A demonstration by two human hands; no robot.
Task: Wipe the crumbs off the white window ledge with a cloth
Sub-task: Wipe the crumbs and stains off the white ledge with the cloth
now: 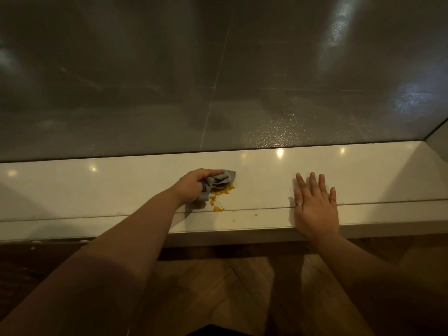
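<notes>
You have two hands here: your left hand (194, 184) and your right hand (315, 209). There is one cloth (221, 179), one ledge (97, 190), one ring (298, 204), and many yellow crumbs (224, 189), too small to count.

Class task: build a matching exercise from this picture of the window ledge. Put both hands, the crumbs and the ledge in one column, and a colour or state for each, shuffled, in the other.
Column 1
1. left hand
2. right hand
3. crumbs
4. ledge

Column 2
A. white
B. lies flat, fingers straight
C. yellow-orange
D. grips the cloth

Pairs: 1-D, 2-B, 3-C, 4-A
</notes>
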